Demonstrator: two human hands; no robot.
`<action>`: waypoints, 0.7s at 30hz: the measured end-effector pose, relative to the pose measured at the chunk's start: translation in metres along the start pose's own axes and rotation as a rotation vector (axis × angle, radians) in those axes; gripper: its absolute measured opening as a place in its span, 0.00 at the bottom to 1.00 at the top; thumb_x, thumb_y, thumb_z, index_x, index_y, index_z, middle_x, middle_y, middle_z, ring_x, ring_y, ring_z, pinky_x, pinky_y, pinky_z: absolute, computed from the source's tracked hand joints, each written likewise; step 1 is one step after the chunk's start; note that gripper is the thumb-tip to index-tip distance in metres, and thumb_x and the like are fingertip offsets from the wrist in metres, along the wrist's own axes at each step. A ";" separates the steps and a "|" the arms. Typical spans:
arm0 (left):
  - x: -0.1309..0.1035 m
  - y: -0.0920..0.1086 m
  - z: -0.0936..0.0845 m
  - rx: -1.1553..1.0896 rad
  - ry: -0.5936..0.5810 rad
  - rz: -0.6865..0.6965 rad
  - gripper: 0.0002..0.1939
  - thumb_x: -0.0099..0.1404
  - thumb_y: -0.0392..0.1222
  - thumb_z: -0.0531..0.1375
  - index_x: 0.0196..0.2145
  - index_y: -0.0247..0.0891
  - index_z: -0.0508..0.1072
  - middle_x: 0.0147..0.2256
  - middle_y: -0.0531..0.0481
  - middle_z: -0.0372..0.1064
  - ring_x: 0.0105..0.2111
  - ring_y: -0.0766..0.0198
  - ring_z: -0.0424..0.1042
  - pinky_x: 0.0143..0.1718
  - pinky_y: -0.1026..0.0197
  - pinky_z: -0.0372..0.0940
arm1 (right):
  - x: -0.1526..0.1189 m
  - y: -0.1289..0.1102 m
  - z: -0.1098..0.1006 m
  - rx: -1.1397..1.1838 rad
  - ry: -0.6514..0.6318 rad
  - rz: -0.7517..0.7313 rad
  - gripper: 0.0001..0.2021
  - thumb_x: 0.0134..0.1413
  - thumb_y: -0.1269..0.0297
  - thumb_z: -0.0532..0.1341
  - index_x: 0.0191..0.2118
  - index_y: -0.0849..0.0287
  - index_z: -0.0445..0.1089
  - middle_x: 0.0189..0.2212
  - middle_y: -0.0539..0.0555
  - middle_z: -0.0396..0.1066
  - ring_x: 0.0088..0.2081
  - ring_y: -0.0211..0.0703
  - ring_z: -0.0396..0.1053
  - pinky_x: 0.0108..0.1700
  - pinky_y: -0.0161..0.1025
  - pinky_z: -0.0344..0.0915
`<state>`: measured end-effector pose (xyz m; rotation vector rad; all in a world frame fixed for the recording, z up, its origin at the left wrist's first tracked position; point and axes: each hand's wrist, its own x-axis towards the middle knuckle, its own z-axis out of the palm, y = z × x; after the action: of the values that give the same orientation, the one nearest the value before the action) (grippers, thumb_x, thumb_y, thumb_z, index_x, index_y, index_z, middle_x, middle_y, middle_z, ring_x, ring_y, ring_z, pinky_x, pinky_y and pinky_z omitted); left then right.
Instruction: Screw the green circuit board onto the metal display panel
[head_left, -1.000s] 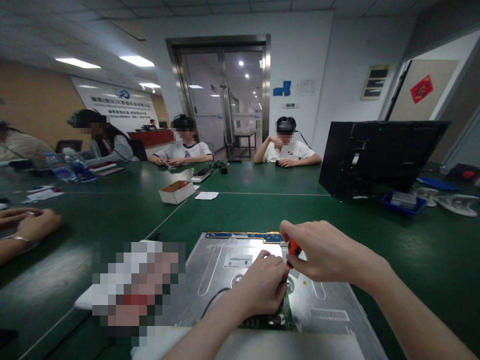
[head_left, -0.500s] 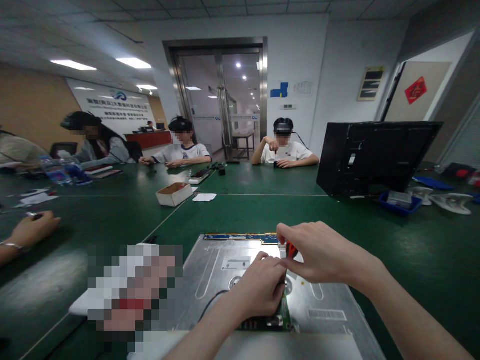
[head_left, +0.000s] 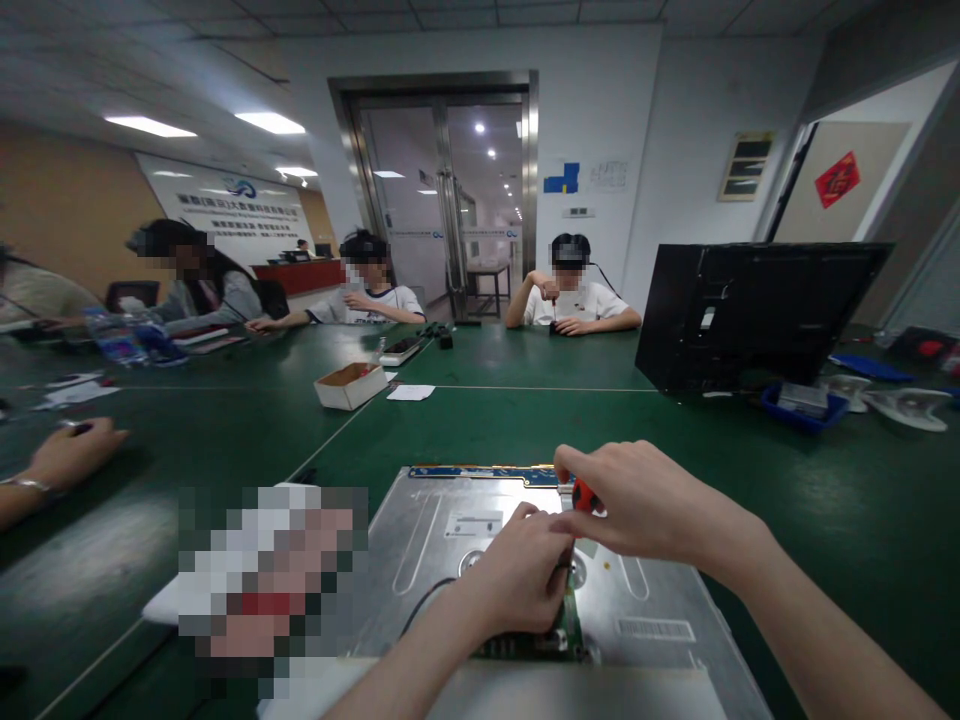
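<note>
My right hand (head_left: 637, 500) grips the red and black handle of a screwdriver (head_left: 585, 497), which points down. Its tip is hidden by my left hand (head_left: 525, 572), whose fingers are curled in close beside the shaft; what they pinch, if anything, I cannot make out. Both hands are over a flat silver metal panel (head_left: 420, 520) on the table. Under my left hand a green circuit board (head_left: 574, 635) partly shows on the panel, with a black cable (head_left: 424, 605) to its left. A blue circuit strip (head_left: 480, 476) runs along the panel's far edge.
On the green table (head_left: 517, 425) stand a small open carton (head_left: 350, 387), a black monitor (head_left: 757, 315) and a blue tray (head_left: 806, 408). A blurred-out white and pink item (head_left: 262, 570) lies left of the panel. A co-worker's hand (head_left: 79, 450) rests at far left; other people sit opposite.
My right hand has shifted a little on the screwdriver, and more of its red handle shows. My left hand keeps its place. Across the table, one person has raised a hand towards the face.
</note>
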<state>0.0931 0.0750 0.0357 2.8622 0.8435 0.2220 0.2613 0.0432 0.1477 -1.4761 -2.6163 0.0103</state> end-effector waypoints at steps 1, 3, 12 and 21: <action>0.000 0.000 0.000 0.000 0.006 -0.005 0.05 0.55 0.32 0.57 0.29 0.38 0.64 0.34 0.47 0.71 0.37 0.54 0.71 0.44 0.52 0.62 | 0.001 0.000 0.000 -0.018 -0.005 0.019 0.11 0.60 0.54 0.59 0.41 0.56 0.66 0.29 0.52 0.76 0.30 0.47 0.73 0.26 0.37 0.46; -0.001 0.000 0.000 -0.001 0.017 -0.017 0.05 0.55 0.33 0.58 0.31 0.38 0.65 0.36 0.45 0.71 0.38 0.53 0.70 0.44 0.52 0.62 | 0.001 0.001 0.001 -0.032 -0.016 0.029 0.07 0.61 0.60 0.58 0.40 0.56 0.66 0.29 0.52 0.76 0.30 0.46 0.72 0.26 0.37 0.46; 0.000 0.000 -0.001 -0.011 -0.005 -0.015 0.05 0.54 0.32 0.57 0.29 0.38 0.64 0.34 0.46 0.71 0.38 0.53 0.70 0.44 0.52 0.61 | -0.003 0.001 -0.001 0.012 -0.002 -0.028 0.11 0.60 0.55 0.60 0.43 0.55 0.68 0.30 0.53 0.76 0.31 0.48 0.73 0.27 0.37 0.49; -0.001 -0.002 0.002 -0.032 0.020 -0.004 0.08 0.55 0.33 0.58 0.34 0.38 0.66 0.37 0.46 0.71 0.39 0.53 0.70 0.46 0.52 0.60 | -0.003 0.001 0.000 0.003 0.005 -0.044 0.10 0.55 0.66 0.60 0.44 0.55 0.67 0.31 0.51 0.76 0.31 0.45 0.73 0.27 0.36 0.50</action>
<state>0.0917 0.0763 0.0333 2.8333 0.8422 0.2622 0.2640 0.0410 0.1477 -1.4150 -2.6436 0.0060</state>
